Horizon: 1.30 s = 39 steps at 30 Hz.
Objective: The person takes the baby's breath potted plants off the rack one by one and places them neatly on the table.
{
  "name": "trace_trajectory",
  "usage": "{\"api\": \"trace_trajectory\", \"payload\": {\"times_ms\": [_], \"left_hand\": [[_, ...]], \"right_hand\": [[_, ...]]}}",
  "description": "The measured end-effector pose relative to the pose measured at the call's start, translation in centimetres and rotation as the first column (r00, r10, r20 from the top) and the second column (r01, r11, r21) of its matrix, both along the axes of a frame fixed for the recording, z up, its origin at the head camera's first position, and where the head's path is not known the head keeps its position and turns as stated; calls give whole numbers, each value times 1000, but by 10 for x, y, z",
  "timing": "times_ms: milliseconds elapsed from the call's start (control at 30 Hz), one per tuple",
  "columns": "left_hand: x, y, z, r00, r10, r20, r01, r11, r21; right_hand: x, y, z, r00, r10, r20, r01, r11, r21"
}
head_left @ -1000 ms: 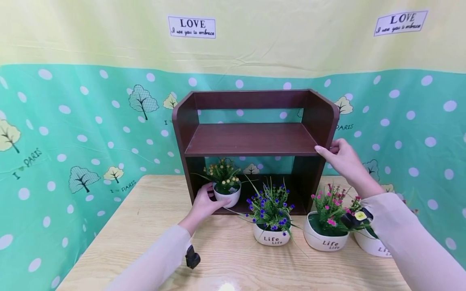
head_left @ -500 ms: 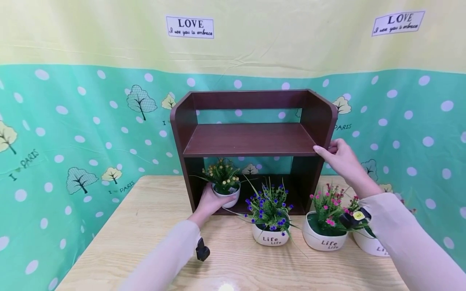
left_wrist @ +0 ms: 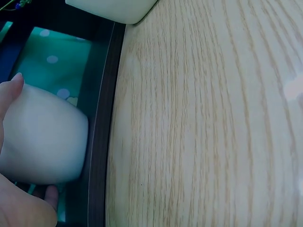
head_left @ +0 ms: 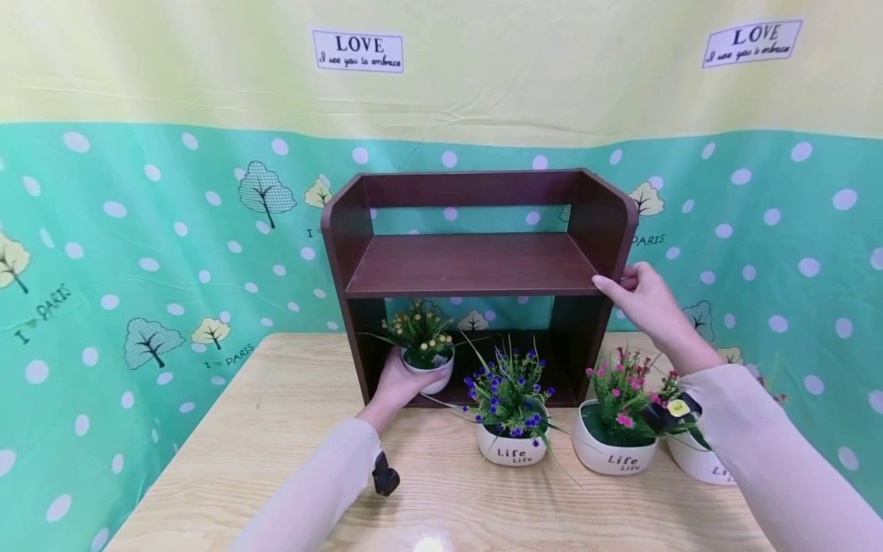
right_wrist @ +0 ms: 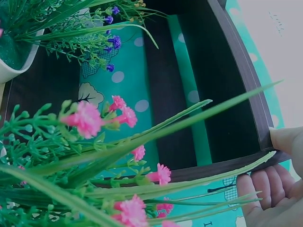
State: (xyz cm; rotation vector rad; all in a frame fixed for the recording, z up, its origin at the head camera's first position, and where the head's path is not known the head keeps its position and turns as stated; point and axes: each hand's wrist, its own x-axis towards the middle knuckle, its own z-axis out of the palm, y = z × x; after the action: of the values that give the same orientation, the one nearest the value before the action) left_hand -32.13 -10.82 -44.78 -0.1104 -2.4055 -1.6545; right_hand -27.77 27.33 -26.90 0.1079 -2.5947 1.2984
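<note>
A white pot of yellow artificial flowers (head_left: 438, 379) stands at the left end of the lower compartment of a dark brown two-tier shelf (head_left: 476, 264). My left hand (head_left: 398, 388) holds this pot from its left and front, with the thumb across the front. In the left wrist view the white pot (left_wrist: 45, 137) sits just inside the shelf's bottom edge, between thumb and fingers. At the shelf's right side panel, my right hand (head_left: 651, 307) grips the edge, thumb in front at the middle board's height. The right wrist view shows the right hand's fingers (right_wrist: 270, 189) on the panel's outer side.
In front of the shelf stands a white pot of blue flowers (head_left: 512, 448). A pot of pink flowers (head_left: 616, 456) and another white pot (head_left: 700, 460), partly behind the right sleeve, stand to the right on the wooden table (head_left: 228, 452). A patterned curtain (head_left: 172, 268) hangs behind.
My left hand has shifted right and further round the yellow-flower pot, its thumb now higher on the front. The right hand keeps its grip on the shelf. The head view has shifted slightly.
</note>
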Motion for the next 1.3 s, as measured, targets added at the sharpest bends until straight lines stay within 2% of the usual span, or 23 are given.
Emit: {"api": "trace_trajectory", "payload": {"times_ms": [367,533,667,1067,1200,1300], "left_hand": [[2,-1,0,1000,-3,-15,3,1000,10],[6,-2,1,1000,-2,-30,3,1000,20],[10,-4,3,1000,-16,-14,16,999,38],[28,-18,7,996,-75,43,74,997,13],[39,-23,9,995,-67,72,67,998,7],[49,-25,13,993,-85,80,82,996,36]], "right_hand": [[-2,1,-1,1000,2,-2,-2,1000,6],[-1,2,-1,1000,2,2,-2,1000,1],[0,1,-1,1000,2,1,-2,1000,-3],[0,1,0,1000,2,-3,-2,1000,-5],[0,1,-1,1000,3,-7,-3,1000,-3],[0,1,-1,1000,2,-7,-2,1000,-1]]}}
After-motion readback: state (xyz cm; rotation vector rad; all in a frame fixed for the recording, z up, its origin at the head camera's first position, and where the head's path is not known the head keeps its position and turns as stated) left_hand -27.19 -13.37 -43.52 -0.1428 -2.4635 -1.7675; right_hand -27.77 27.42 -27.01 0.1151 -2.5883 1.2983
